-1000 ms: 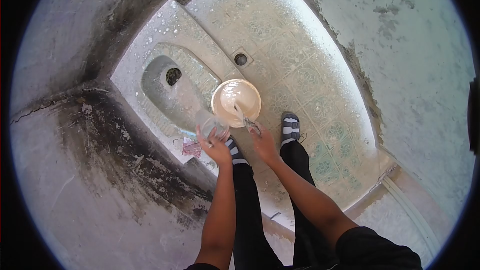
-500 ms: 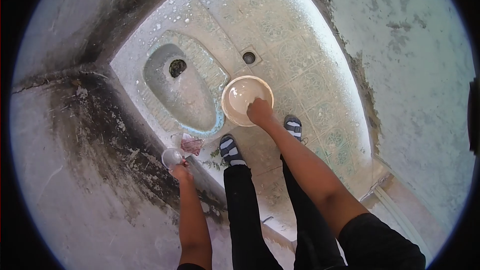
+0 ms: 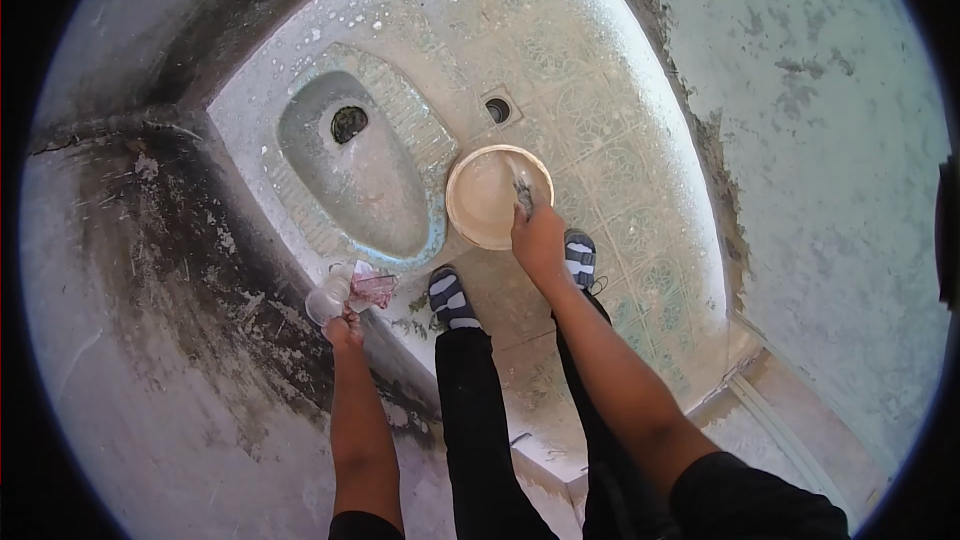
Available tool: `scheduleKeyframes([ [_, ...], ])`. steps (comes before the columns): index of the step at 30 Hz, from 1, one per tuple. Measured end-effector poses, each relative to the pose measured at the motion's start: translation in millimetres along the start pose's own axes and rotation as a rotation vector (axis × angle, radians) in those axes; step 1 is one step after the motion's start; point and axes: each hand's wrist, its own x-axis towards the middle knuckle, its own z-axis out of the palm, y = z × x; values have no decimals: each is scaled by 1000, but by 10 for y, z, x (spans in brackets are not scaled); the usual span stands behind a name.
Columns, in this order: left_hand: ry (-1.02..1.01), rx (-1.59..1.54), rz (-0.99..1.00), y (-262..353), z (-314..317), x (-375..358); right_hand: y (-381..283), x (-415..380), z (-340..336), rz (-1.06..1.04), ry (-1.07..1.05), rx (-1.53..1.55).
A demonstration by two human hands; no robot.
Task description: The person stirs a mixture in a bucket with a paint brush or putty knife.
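My left hand (image 3: 346,328) is closed on a clear plastic cup (image 3: 326,302), held at the lower left beside a red and white packet (image 3: 371,287). Over the right rim of a round basin (image 3: 453,215) of cloudy water is my right hand (image 3: 540,245), its fingers wrapped round a small greyish object (image 3: 522,195) too unclear to name. The basin stands on the tiles beside the squat toilet (image 3: 375,175), in front of my feet.
A square floor drain (image 3: 499,109) lies behind the basin. Dirty patterned tiles (image 3: 600,140) stretch to the right, up to a pale wall (image 3: 810,140). The left wall (image 3: 200,270) has black stains. My sandalled feet (image 3: 452,298) stand near the basin.
My right hand has drawn back from inside the basin to its rim, and the greyish object now shows in it. My left hand and the cup have shifted slightly left.
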Motion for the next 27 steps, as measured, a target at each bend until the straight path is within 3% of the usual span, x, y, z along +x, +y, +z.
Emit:
scheduleKeyframes([
  [2, 17, 90, 111, 2, 3, 39, -172, 140, -118, 29, -358, -235],
  [6, 9, 58, 203, 73, 179, -188, -62, 256, 68, 86, -536, -416],
  [9, -19, -21, 193, 104, 16, 100, 47, 151, 194, 21, -622, -308],
  [11, -5, -24, 147, 96, -81, 337, 304, 96, 326, 67, -562, -155],
  [12, 120, -78, 214, 86, 180, -6, 237, 108, 210, 339, -654, 139],
  [15, -25, -127, 90, 155, 88, 115, 42, 143, -7, 495, -567, 317],
  [16, -19, -129, 94, 152, 68, 134, -15, 174, -78, 495, -575, 317],
  [18, 41, -4, 209, 154, 61, 153, -89, 238, -145, -44, -291, -98],
  [22, 81, 99, 238, 191, 151, -96, 26, 242, 5, 23, -457, -345],
  [25, 46, 158, 153, 201, 274, -339, 165, 115, 238, 83, -510, -346],
  [27, 3, 214, 214, 145, 288, -355, 225, 82, 266, 7, -578, -109],
])
